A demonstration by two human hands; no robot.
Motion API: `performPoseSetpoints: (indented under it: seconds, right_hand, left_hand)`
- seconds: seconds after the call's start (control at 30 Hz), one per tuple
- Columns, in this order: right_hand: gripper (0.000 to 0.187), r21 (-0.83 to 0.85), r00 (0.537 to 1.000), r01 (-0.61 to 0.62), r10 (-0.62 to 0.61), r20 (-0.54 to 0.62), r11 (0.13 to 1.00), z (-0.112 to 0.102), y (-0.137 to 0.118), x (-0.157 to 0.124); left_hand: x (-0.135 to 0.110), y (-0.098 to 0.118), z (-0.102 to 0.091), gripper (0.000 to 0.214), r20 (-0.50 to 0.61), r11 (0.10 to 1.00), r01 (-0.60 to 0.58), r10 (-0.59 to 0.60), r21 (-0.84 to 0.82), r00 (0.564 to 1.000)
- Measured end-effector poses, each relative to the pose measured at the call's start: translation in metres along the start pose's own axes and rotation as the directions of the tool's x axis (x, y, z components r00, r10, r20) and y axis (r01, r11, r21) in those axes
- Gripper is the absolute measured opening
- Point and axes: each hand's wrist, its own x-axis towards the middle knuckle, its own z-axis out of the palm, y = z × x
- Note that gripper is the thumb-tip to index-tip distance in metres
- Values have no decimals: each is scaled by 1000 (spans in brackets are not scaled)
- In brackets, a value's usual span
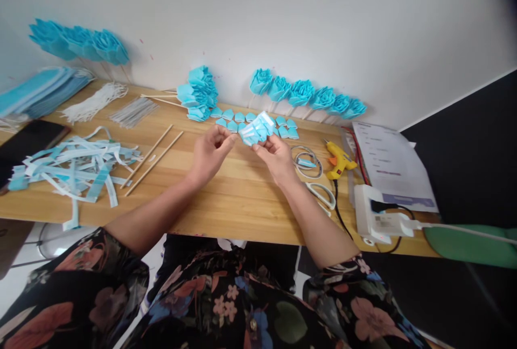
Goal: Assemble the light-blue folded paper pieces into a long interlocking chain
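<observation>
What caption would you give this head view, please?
Left hand and right hand hold a folded blue piece over a wooden table beside blue roses.

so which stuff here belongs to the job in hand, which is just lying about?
In hand, likely: blue piece held by left hand and right hand; petals; roses; sticks; glue gun.
Lying about, likely: papers; power strip; offcuts; scissors.

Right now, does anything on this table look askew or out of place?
Only mild clutter. The heap of cut blue-and-white strips sprawls across the table at left, and one strip hangs over its front edge. The power strip at right sits near the edge. The folded blue piece between left hand and right hand looks intact.
</observation>
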Motion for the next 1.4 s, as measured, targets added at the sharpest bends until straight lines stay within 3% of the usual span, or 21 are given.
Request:
performPoseSetpoints:
  seconds: [0.13,0.37,0.77,0.93,1.03,1.13,1.2,1.3,1.4]
  right_hand:
    - [20,-41,999,52,-53,-7,998,1,2,-2]
    - [31,-101,996,78,-74,45,992,4,0,-5]
    - [41,-124,996,78,-73,43,989,2,6,-5]
    - [28,-39,999,10,-8,34,999,3,2,-2]
    - [26,44,999,-37,37,-4,998,2,-1,1]
    - [33,102,996,-87,90,-24,991,0,-3,3]
    - [34,144,994,-107,110,-10,984,-1,-3,4]
    - [35,167,993,-113,114,5,979,-1,-1,4]
    - [30,157,995,-95,95,12,983,0,0,4]
  left_hand:
    - [-8,-1,4,13,67,979,-102,91,178,994]
    - [-7,-3,5,17,105,938,-82,49,337,993]
    - [-7,-3,6,14,95,961,-63,38,271,995]
    - [-2,-2,3,15,78,987,-13,0,158,997]
    - [6,5,-4,15,5,995,24,-25,94,1000]
    - [14,22,-24,14,-103,998,17,-10,61,995]
    - [16,35,-47,13,-142,996,-33,45,88,989]
    - [11,48,-95,11,-216,954,-97,162,283,963]
    - [0,50,-147,13,-236,827,-18,182,563,954]
